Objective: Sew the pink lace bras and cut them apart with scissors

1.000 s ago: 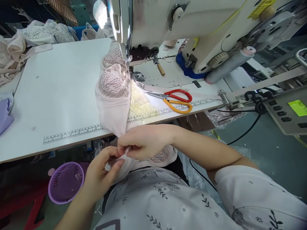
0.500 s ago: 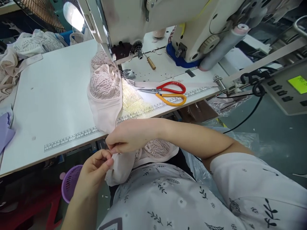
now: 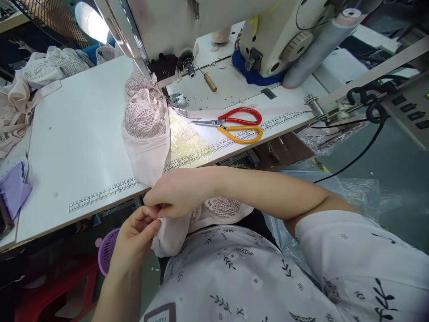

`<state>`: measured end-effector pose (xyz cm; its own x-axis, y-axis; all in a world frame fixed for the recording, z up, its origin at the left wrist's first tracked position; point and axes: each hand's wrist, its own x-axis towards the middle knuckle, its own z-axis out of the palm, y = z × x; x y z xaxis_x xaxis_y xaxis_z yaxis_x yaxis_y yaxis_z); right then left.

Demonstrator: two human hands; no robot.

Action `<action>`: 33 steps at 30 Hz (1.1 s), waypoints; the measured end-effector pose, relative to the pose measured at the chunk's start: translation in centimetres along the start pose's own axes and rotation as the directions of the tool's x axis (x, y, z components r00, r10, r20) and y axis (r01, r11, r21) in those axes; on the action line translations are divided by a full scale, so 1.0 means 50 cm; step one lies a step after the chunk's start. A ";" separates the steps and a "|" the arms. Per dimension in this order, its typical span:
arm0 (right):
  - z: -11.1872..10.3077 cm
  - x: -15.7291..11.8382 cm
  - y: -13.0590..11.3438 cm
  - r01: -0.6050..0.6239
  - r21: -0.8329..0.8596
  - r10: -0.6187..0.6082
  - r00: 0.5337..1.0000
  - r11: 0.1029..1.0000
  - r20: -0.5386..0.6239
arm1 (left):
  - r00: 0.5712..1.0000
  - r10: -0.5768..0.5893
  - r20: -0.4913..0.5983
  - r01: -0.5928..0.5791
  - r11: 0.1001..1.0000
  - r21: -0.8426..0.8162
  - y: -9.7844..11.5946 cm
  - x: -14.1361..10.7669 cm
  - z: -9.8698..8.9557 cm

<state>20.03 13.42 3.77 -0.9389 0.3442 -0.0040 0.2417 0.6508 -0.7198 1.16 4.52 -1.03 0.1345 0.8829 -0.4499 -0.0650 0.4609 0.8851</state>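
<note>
A pale pink lace bra [image 3: 145,118] lies partly under the needle area of the sewing machine [image 3: 167,27] and hangs over the table's front edge. More pale pink fabric with a lace cup [image 3: 223,208] rests on my lap. At the edge of that fabric, my left hand [image 3: 139,230] pinches with thumb and fingers. My right hand [image 3: 174,192] touches it from above, its fingers curled closed on the same fabric edge. The exact spot between the fingertips is partly hidden.
Scissors [image 3: 239,125] with red and orange handles lie on the white table [image 3: 77,143]. Lace garments [image 3: 50,67] are heaped at the back left, purple fabric [image 3: 15,188] at the left. A purple basket [image 3: 107,251] stands below.
The view has shifted slightly. My hands stay together at the fabric edge, with the left fingertips a little closer under my right hand.
</note>
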 end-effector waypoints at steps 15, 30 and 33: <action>-0.043 -0.237 0.082 -0.665 -0.259 0.296 0.601 0.701 -0.742 | 0.986 -0.051 -0.158 0.043 0.998 -0.056 -0.016 0.004 -0.005; -0.055 -0.334 0.068 -0.903 -0.180 0.722 0.422 0.391 -0.548 | 0.960 0.051 -0.275 -0.020 0.993 0.117 -0.058 0.001 -0.047; 0.004 -0.339 0.033 -0.711 0.123 0.651 0.544 0.693 -0.530 | 0.960 0.065 -0.272 -0.034 0.992 0.118 -0.046 -0.005 -0.030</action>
<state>36.28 8.51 2.53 -0.2231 0.9693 -0.1031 0.8046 0.1234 -0.5809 -0.21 3.37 -3.15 -0.1438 0.9020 -0.4071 0.0477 0.4172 0.9076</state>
